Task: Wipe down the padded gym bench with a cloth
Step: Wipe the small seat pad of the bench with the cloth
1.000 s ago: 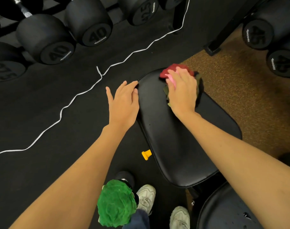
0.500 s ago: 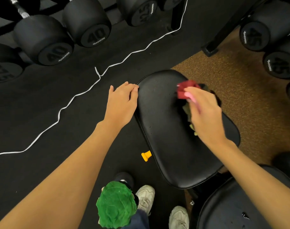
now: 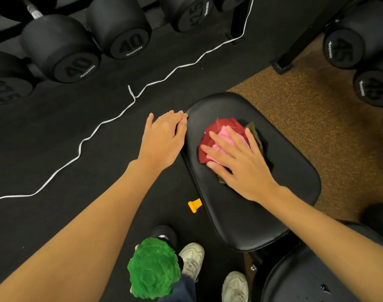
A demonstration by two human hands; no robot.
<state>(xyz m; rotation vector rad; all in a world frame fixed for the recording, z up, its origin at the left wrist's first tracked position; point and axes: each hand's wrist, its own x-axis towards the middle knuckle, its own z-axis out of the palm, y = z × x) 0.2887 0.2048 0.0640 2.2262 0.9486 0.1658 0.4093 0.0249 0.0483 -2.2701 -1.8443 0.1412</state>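
The black padded bench seat (image 3: 262,210) fills the centre right of the head view. On its far half lies a bunched cloth (image 3: 210,138) of red, pink and olive layers. My right hand (image 3: 240,164) lies flat on the cloth with fingers spread, pressing it onto the pad. My left hand (image 3: 164,140) hovers over the floor beside the pad's left edge, fingers together, fingertips touching that edge. It holds nothing.
Black dumbbells (image 3: 77,62) marked 40 line the far left, and 45s (image 3: 341,49) sit at the right. A white cord (image 3: 112,120) snakes over the black floor. A yellow knob (image 3: 195,205) sticks out under the pad. A second black pad (image 3: 306,280), my shoes (image 3: 191,258) and a green cloth (image 3: 153,271) are near.
My right hand slid the cloth from the pad's far end toward the right side, then back to the middle, and now lies flat on it. The left hand has barely moved.
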